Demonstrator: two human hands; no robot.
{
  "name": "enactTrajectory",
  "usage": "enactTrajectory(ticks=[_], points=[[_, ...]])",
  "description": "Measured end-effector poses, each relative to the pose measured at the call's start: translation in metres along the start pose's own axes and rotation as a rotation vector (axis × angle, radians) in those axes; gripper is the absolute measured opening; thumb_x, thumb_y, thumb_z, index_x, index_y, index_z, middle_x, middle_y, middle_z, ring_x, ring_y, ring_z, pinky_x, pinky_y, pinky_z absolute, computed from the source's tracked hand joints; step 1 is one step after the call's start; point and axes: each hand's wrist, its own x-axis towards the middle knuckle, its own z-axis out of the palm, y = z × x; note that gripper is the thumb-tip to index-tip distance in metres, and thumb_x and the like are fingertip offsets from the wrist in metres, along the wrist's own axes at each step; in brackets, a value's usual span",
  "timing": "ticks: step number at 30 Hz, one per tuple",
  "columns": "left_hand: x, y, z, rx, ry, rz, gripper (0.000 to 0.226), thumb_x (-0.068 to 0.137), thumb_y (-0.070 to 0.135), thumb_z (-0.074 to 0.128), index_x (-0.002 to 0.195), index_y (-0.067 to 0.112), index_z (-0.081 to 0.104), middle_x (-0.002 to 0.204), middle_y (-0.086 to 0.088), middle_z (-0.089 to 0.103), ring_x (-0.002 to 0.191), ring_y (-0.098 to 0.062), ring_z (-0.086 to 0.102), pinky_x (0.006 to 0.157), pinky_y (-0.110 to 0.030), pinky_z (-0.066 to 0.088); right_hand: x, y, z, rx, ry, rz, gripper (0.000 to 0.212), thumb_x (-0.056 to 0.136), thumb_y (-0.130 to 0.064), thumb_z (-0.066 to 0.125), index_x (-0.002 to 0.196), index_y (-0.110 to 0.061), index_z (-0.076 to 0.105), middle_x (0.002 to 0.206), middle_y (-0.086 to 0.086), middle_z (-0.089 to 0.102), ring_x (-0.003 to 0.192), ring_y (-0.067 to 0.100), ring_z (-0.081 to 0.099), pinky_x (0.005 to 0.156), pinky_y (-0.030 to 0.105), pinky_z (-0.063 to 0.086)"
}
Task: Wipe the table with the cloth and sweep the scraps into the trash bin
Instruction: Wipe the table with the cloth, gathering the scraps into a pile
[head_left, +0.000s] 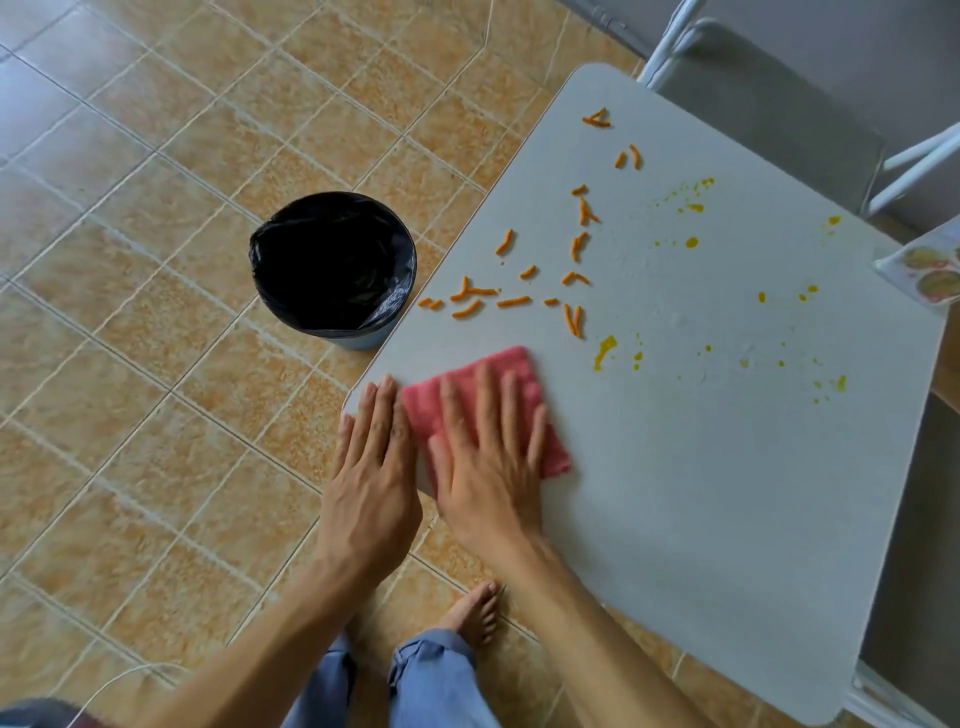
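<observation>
Right hand (488, 457) flat on pink cloth (519, 374); scraps (514, 301) beyond.

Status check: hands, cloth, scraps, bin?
Right hand flat on pink cloth, left hand flat at table edge. Orange scraps and yellow spatter unswept. Bin open beside table; path clear.

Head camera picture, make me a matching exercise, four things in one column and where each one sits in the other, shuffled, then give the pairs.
Things:
1. pink square cloth
2. round trash bin with black liner
3. orange stick-shaped scraps
4. yellow liquid splatters

Places:
A. on the tiled floor beside the table's left edge
B. under the right hand, near the table corner
C. dotted over the table's right half
D. scattered on the table close to the bin side

Pairs: 1-B, 2-A, 3-D, 4-C
</observation>
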Motion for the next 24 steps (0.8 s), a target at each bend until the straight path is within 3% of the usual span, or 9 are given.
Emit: enactTrajectory(ticks=[2,4,6,10,13,15,17,21,24], points=[[0.000,-0.003,0.000,-0.007,-0.019,0.008,0.062,0.095,0.020,0.015,0.155,0.009,0.007,0.164,-0.009,0.000,0.152,-0.018,-0.009,0.123,-0.037,-0.001,-0.012,0.021,-0.012,0.005,-0.085,-0.266,0.059,0.106,-0.048,0.030,0.162,-0.033,0.017,0.171,0.007,0.008,0.158,0.032,0.002,0.124,0.060,0.010],[0.002,-0.006,0.001,0.028,-0.022,0.018,0.063,0.094,0.017,0.021,0.155,0.006,0.013,0.164,-0.010,0.006,0.152,-0.019,-0.005,0.123,-0.036,-0.001,-0.016,0.056,-0.019,-0.026,-0.120,-0.358,0.057,0.106,-0.048,0.028,0.161,-0.035,0.020,0.171,0.002,0.010,0.158,0.027,0.003,0.125,0.057,0.013],[0.004,-0.007,-0.001,0.048,-0.020,0.010,0.060,0.096,0.019,0.027,0.154,0.004,0.018,0.163,-0.012,0.012,0.152,-0.021,0.001,0.123,-0.036,0.000,-0.019,0.092,-0.019,-0.036,-0.052,-0.229,0.055,0.106,-0.048,0.025,0.159,-0.032,0.029,0.169,0.003,0.021,0.157,0.028,0.013,0.122,0.057,0.020],[0.013,0.023,-0.004,0.025,0.004,0.085,0.059,0.099,0.025,0.026,0.152,0.001,0.020,0.162,-0.014,0.013,0.152,-0.025,0.006,0.122,-0.039,0.005,-0.024,0.080,-0.016,0.018,0.138,0.452,0.056,0.104,-0.045,0.031,0.155,-0.024,0.041,0.166,0.012,0.029,0.154,0.036,0.023,0.117,0.061,0.027],[0.043,0.061,0.008,-0.026,0.005,0.157,0.058,0.097,0.022,0.028,0.150,-0.001,0.027,0.161,-0.016,0.018,0.151,-0.029,0.013,0.121,-0.041,0.009,-0.037,0.062,-0.014,0.032,0.038,0.158,0.056,0.106,-0.047,0.023,0.159,-0.030,0.031,0.168,0.011,0.024,0.156,0.035,0.016,0.121,0.059,0.020],[0.068,0.082,0.018,-0.059,0.007,0.153,0.058,0.097,0.022,0.026,0.149,-0.002,0.030,0.159,-0.017,0.023,0.149,-0.031,0.018,0.120,-0.042,0.012,-0.041,0.100,-0.020,0.004,0.027,-0.025,0.054,0.105,-0.046,0.029,0.157,-0.031,0.034,0.167,0.007,0.027,0.156,0.030,0.020,0.122,0.056,0.023],[0.084,0.091,0.026,-0.041,0.025,0.119,0.056,0.099,0.022,0.025,0.150,-0.001,0.028,0.160,-0.015,0.020,0.150,-0.029,0.015,0.120,-0.041,0.010,-0.040,0.145,-0.022,-0.048,0.092,0.132,0.054,0.104,-0.045,0.031,0.155,-0.027,0.041,0.163,0.006,0.034,0.152,0.031,0.030,0.118,0.057,0.031],[0.084,0.088,0.038,0.028,0.050,0.119,0.056,0.102,0.025,0.025,0.153,0.003,0.019,0.163,-0.011,0.013,0.152,-0.024,0.007,0.122,-0.042,0.009,-0.011,0.149,-0.017,0.013,0.235,0.760,0.054,0.102,-0.040,0.035,0.149,-0.017,0.051,0.158,0.017,0.041,0.146,0.042,0.038,0.115,0.061,0.032],[0.085,0.088,0.039,0.032,0.059,0.116,0.056,0.103,0.025,0.024,0.153,0.003,0.018,0.163,-0.010,0.013,0.152,-0.023,0.007,0.121,-0.041,0.008,0.022,0.113,-0.013,0.016,0.226,0.571,0.056,0.102,-0.042,0.036,0.153,-0.022,0.045,0.161,0.017,0.036,0.150,0.041,0.032,0.116,0.062,0.026]])
